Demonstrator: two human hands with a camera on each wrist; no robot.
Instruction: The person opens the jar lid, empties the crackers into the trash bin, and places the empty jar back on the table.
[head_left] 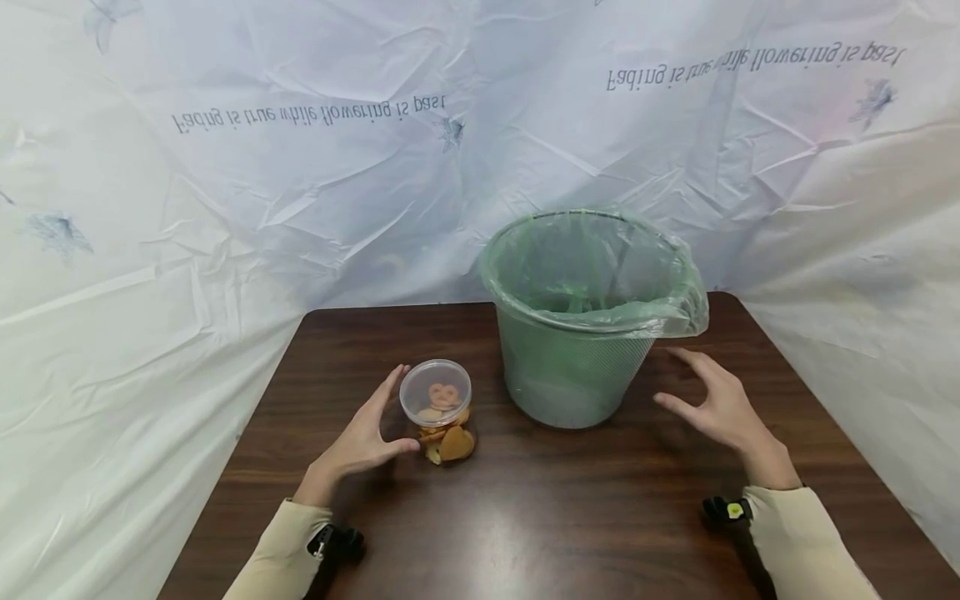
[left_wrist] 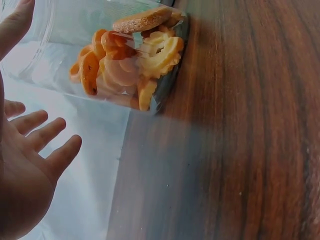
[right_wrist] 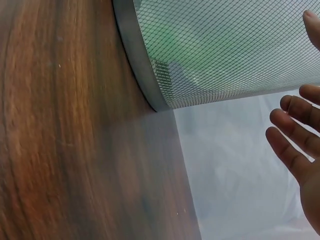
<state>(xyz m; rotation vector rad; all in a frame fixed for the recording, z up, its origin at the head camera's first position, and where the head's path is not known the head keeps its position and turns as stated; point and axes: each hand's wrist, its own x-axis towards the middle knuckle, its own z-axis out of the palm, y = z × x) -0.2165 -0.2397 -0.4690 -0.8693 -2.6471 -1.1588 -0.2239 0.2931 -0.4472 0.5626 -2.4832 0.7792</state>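
Observation:
A clear lidded jar of cookies (head_left: 437,412) stands upright on the table, left of the middle. My left hand (head_left: 365,433) is beside its left side, thumb and fingers spread apart around that side. In the left wrist view the cookies (left_wrist: 120,65) show through the clear wall, and the fingers (left_wrist: 62,155) look extended and apart from it. To the right stands a mesh wastebasket (head_left: 570,367) lined with a thin green plastic bag (head_left: 675,304). My right hand (head_left: 716,404) hovers at its right side, fingers spread, holding nothing. The right wrist view shows a gap between those fingers and the mesh (right_wrist: 215,55).
Both things stand on a dark brown wooden table (head_left: 487,525) with a glossy top. A wrinkled white plastic sheet (head_left: 337,183) with printed text and flowers hangs behind the table and along its sides. Dark straps with small devices (head_left: 726,510) sit at both wrists.

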